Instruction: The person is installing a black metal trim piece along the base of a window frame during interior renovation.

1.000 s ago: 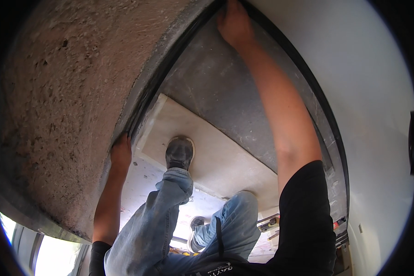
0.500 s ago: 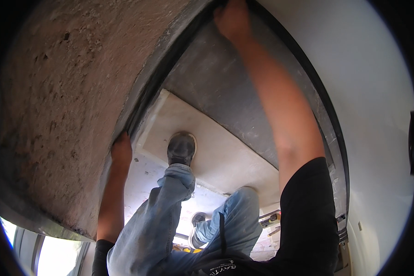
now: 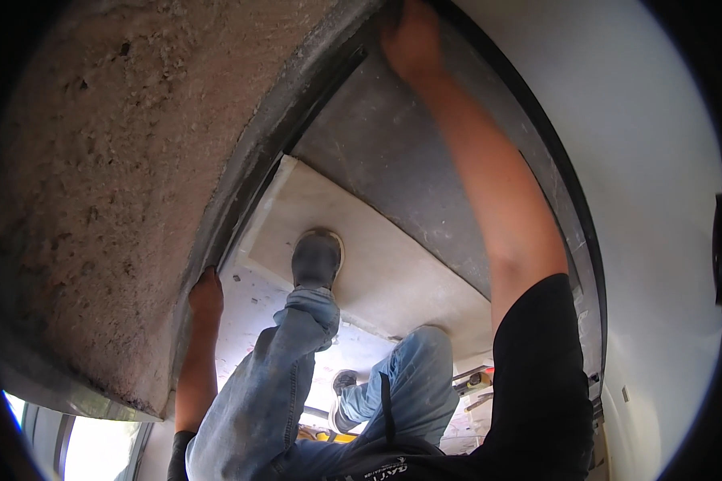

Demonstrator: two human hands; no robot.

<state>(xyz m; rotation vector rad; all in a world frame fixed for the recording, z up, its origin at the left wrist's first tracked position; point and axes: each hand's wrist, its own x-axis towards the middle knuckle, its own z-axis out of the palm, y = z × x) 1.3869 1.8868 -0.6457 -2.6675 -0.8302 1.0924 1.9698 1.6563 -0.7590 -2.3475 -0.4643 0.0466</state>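
Closest is the person's black sleeve [image 3: 541, 369], then the blue jeans [image 3: 257, 385] w/ knees bent. L hand [image 3: 206, 295] is at the grey edge of the rough brown block [image 3: 136, 136], near the lower end of the dark strip [image 3: 322, 103]; its fingers are hidden, so I can't tell if it grasps. The strip lies along this edge, btwn. both hands. Below, a dark shoe [image 3: 317, 258] stands on the beige board [image 3: 393, 264]. Farthest, R hand [image 3: 413, 36] reaches into the corner; fingertips unclear, grip also can't be told.
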